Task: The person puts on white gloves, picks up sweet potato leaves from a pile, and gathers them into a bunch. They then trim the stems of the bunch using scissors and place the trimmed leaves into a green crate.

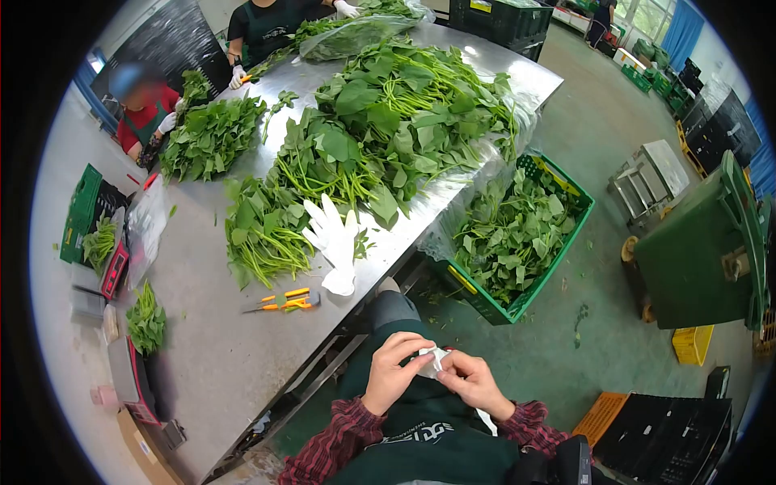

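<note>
Close to my apron, my left hand [394, 372] and my right hand [475, 381] pinch a crumpled white glove [432, 363] between thumbs and fingers. A white strip, perhaps part of it, hangs below my right hand. Both hands are bare. A second white glove [333, 242] lies spread on the metal table [242, 347], against the leafy greens. Beside it are orange-handled snips [284, 301]. Large heaps of leafy green stems [404, 113] cover the far part of the table, with a smaller bunch [271, 234] nearer me.
A green crate [529, 307] of greens stands right of the table. Two co-workers in white gloves [167, 123] handle greens across the table. Red scales [141, 380] line the left edge. On the right are a green wheeled bin [695, 259], a step stool [649, 182] and black crates [655, 436].
</note>
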Demonstrator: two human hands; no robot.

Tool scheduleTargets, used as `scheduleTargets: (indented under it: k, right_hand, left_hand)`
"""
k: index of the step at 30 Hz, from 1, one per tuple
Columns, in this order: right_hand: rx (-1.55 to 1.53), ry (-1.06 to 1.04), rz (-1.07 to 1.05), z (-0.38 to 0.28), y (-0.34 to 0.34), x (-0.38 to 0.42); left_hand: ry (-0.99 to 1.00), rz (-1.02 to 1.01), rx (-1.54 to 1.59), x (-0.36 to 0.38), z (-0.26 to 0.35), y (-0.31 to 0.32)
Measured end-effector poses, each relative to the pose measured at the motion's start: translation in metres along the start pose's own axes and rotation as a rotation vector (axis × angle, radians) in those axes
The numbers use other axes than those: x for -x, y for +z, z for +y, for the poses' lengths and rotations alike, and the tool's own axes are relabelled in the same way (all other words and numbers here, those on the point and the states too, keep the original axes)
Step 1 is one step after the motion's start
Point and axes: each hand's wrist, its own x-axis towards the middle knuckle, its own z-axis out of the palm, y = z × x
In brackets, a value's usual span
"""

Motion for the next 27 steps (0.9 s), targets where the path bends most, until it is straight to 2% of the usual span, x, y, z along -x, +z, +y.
scheduleTargets:
  k: [1,3,5,7,9,11,13,14,15,17,18,19,21,22,24,25,27]
  right_hand:
    - [-0.093,0.093,-0.022,-0.001,-0.005,-0.001]
    - [-0.178,0.136,-0.031,-0.012,-0.013,-0.004]
    - [-0.361,0.204,-0.059,-0.015,-0.019,-0.006]
    - [-0.352,0.187,-0.080,-0.014,-0.024,-0.011]
    - [-0.154,0.176,0.181,-0.016,-0.025,-0.016]
    - [-0.097,0.123,0.174,-0.015,-0.028,-0.018]
    - [-0.079,0.090,0.279,-0.020,-0.021,-0.021]
    - [0.144,-0.027,0.371,-0.024,-0.019,-0.023]
    - [0.147,-0.030,0.369,-0.029,-0.017,-0.022]
    - [0.614,-0.371,0.392,-0.037,-0.013,-0.018]
    - [0.645,-0.454,0.301,-0.039,-0.009,-0.017]
    - [0.635,-0.401,0.252,-0.036,-0.001,-0.016]
    - [0.648,-0.145,0.140,-0.010,0.000,-0.015]
    - [0.651,-0.150,0.139,-0.004,-0.002,-0.019]
    - [0.162,-0.047,0.105,0.002,-0.002,-0.026]
    - [0.161,-0.051,0.095,0.000,-0.001,-0.027]
    - [-0.192,0.078,0.086,-0.003,-0.001,-0.028]
  left_hand:
    - [0.017,-0.023,0.023,0.000,0.000,0.002]
    - [0.025,-0.020,0.051,-0.003,0.005,0.005]
    - [0.150,-0.076,0.014,-0.006,0.002,0.005]
    - [0.085,-0.046,0.037,-0.009,0.008,0.005]
    - [0.019,-0.017,0.064,-0.014,0.012,0.006]
    - [0.045,0.005,0.084,-0.020,0.014,0.008]
    - [0.015,0.028,0.097,-0.020,0.014,0.009]
    - [-0.016,0.046,0.108,-0.021,0.014,0.010]
    - [-0.047,0.066,0.119,-0.021,0.014,0.010]
    - [0.013,0.089,0.066,-0.022,0.017,0.010]
    - [0.068,0.105,0.012,-0.021,0.018,0.009]
    - [0.068,0.106,0.011,-0.020,0.018,0.010]
    - [0.333,0.082,-0.130,-0.017,0.018,0.016]
    - [0.395,0.047,-0.170,-0.015,0.023,0.017]
    - [0.483,-0.030,-0.202,-0.009,0.032,0.019]
    - [0.508,-0.042,-0.198,-0.006,0.034,0.021]
    - [0.466,-0.058,-0.150,-0.001,0.028,0.024]
